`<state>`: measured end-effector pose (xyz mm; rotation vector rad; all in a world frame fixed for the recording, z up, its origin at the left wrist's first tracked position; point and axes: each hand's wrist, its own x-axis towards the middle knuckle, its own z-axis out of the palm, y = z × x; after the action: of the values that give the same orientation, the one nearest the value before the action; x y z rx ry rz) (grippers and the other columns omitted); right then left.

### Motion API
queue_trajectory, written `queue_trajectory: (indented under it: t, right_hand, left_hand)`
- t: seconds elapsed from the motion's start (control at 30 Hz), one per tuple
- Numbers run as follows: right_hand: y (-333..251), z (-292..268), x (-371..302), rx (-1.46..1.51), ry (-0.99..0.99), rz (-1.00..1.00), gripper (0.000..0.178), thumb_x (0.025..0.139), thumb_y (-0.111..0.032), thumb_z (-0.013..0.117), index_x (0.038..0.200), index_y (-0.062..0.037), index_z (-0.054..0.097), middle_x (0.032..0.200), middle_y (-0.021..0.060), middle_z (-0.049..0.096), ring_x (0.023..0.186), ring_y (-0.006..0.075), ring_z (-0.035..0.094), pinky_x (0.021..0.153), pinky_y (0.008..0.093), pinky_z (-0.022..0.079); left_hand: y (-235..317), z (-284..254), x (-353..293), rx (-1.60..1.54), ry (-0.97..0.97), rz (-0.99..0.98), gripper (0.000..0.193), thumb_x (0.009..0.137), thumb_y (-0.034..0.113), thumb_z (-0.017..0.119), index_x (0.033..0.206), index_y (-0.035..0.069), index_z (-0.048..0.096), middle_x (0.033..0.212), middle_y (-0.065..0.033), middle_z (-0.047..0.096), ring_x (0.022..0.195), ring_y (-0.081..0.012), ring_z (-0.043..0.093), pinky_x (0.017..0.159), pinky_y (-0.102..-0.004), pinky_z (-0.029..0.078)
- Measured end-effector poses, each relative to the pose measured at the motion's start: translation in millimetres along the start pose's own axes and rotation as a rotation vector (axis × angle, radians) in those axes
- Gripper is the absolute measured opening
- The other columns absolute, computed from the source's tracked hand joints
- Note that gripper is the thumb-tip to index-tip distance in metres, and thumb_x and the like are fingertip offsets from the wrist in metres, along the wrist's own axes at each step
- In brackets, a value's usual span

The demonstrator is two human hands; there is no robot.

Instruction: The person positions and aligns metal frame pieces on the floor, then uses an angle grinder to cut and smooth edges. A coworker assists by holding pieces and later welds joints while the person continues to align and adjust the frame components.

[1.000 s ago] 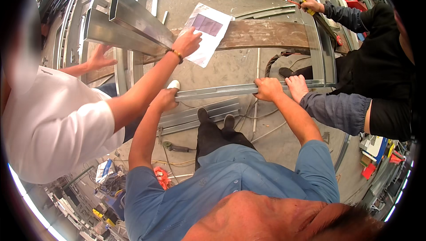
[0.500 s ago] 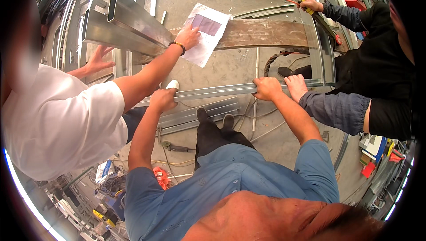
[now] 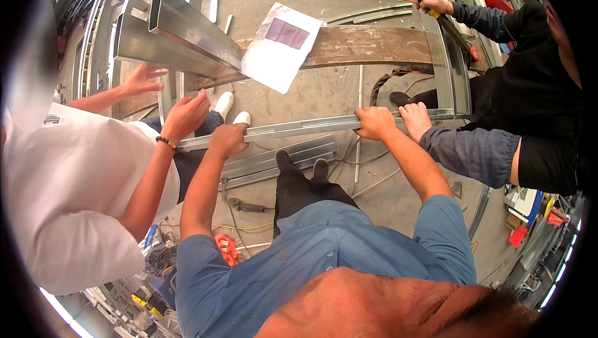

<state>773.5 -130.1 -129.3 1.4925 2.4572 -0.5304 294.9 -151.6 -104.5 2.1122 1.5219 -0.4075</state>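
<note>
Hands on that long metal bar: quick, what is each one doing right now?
Left hand: closed on the long metal bar.
Right hand: closed on the same bar, beside a co-worker's hand.

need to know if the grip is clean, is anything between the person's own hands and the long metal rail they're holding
Nothing visible. The left hand and right hand both close straight on the long metal rail. Two co-workers' hands also touch it: one just beside the right hand, one by the left end.

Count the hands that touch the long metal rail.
4: the left hand and right hand grip the metal rail; the white-sleeved co-worker's hand and dark-sleeved co-worker's hand rest on it.
</note>
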Motion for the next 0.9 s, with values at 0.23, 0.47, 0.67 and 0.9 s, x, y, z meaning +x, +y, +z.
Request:
queue_trajectory:
  t: [0.23, 0.47, 0.67, 0.9]
  right_hand:
    - [0.2, -0.2, -0.4, 0.003, 0.001, -0.007, 0.039, 0.079, -0.044, 0.078, 0.096, -0.0105, 0.069, 0.089, 0.0127, 0.074, 0.083, 0.0341, 0.076, 0.072, 0.0484, 0.060]
    - [4.5, 8.1, -0.5, 0.019, 0.046, -0.018, 0.038, 0.076, -0.044, 0.080, 0.094, -0.0118, 0.069, 0.085, 0.0130, 0.073, 0.078, 0.0361, 0.074, 0.068, 0.0504, 0.059]
    - [-0.2, -0.8, 0.0, -0.003, -0.017, 0.001, 0.039, 0.077, -0.044, 0.079, 0.096, -0.0106, 0.069, 0.089, 0.0128, 0.074, 0.083, 0.0345, 0.076, 0.072, 0.0484, 0.060]
    - [1.2, 2.5, 0.0, 0.000, -0.005, 0.000, 0.039, 0.077, -0.043, 0.079, 0.096, -0.0105, 0.069, 0.089, 0.0129, 0.074, 0.083, 0.0343, 0.076, 0.072, 0.0481, 0.061]
  left_hand:
    - [-2.8, 5.5, 0.9, -0.001, 0.030, 0.012, 0.038, 0.079, 0.029, 0.071, 0.114, 0.012, 0.074, 0.100, -0.0163, 0.077, 0.092, -0.0381, 0.074, 0.083, -0.0504, 0.058]
    - [1.6, -1.9, 0.9, 0.019, -0.018, -0.009, 0.040, 0.079, 0.028, 0.071, 0.115, 0.013, 0.074, 0.099, -0.0164, 0.077, 0.094, -0.0386, 0.074, 0.084, -0.0504, 0.058]
    - [2.2, -2.3, -0.5, 0.011, -0.020, -0.014, 0.041, 0.080, 0.029, 0.071, 0.118, 0.013, 0.073, 0.104, -0.0153, 0.077, 0.097, -0.0374, 0.074, 0.086, -0.0502, 0.058]
    - [2.8, -4.2, 0.0, 0.010, -0.039, -0.015, 0.044, 0.081, 0.029, 0.071, 0.122, 0.014, 0.072, 0.108, -0.0143, 0.077, 0.100, -0.0369, 0.073, 0.088, -0.0499, 0.057]
